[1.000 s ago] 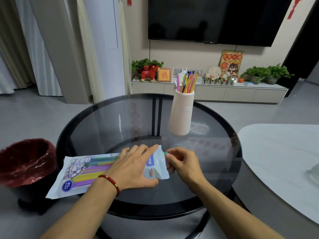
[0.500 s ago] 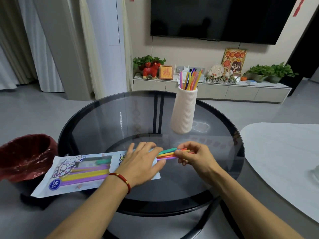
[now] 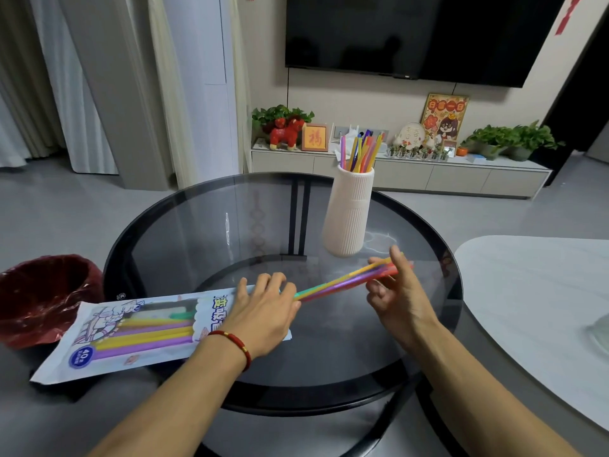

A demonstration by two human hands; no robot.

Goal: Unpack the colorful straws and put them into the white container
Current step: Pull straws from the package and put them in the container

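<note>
A white straw packet lies flat on the round glass table, its open end to the right, with yellow, purple and green straws still inside. My left hand presses flat on the packet's open end. My right hand pinches a small bunch of colorful straws, which slants up to the right with its tail end at the packet mouth. The ribbed white container stands upright behind, just left of my right hand, with several straws sticking out of it.
A bin with a dark red liner stands on the floor left of the table. A pale oval table overlaps on the right. A low TV cabinet with plants and ornaments runs along the far wall.
My right hand has drawn a bunch of straws out of the packet to the right and lifted it. My left hand has stayed pressed on the packet.
</note>
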